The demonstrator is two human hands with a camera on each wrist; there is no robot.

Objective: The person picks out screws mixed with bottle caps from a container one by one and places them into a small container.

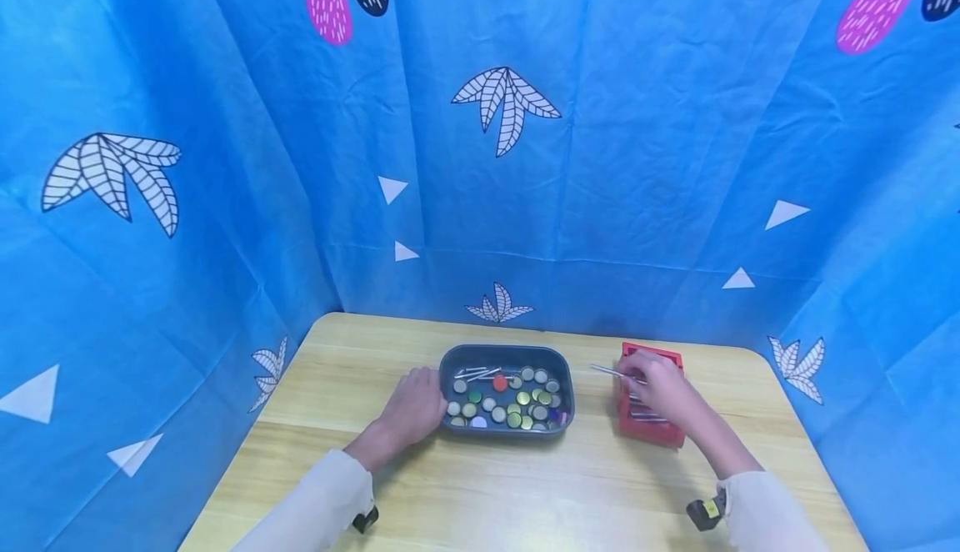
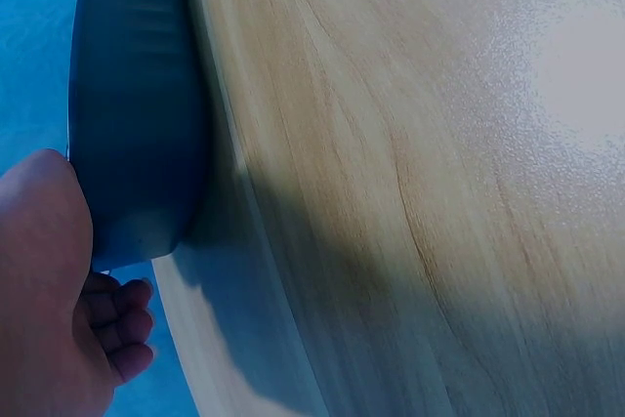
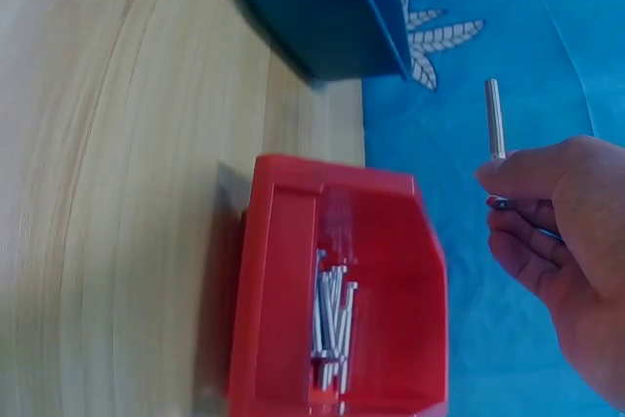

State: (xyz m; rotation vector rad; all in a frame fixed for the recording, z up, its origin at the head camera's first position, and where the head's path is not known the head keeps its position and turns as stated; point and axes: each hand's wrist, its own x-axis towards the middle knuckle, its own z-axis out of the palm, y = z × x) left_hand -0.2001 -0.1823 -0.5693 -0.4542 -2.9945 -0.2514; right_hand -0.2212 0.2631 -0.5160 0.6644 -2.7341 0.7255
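Note:
My left hand (image 1: 417, 406) grips the left end of a dark blue-grey tray (image 1: 504, 437), with the thumb along its near side and the fingers curled at the end wall in the left wrist view. Inside the tray, several long silver bolts (image 1: 472, 374) lie at the back left, beside many round bottle caps (image 1: 522, 398). Over a red bin (image 1: 651, 433), my right hand (image 1: 660, 385) pinches one long silver bolt (image 3: 495, 119) between thumb and fingers. More silver bolts (image 3: 332, 324) lie in that bin, as the right wrist view shows.
Both containers stand on a light wood table (image 1: 390, 339), the bin to the right of the tray with a gap between them. A blue patterned curtain (image 1: 525, 202) hangs behind the table and along both sides.

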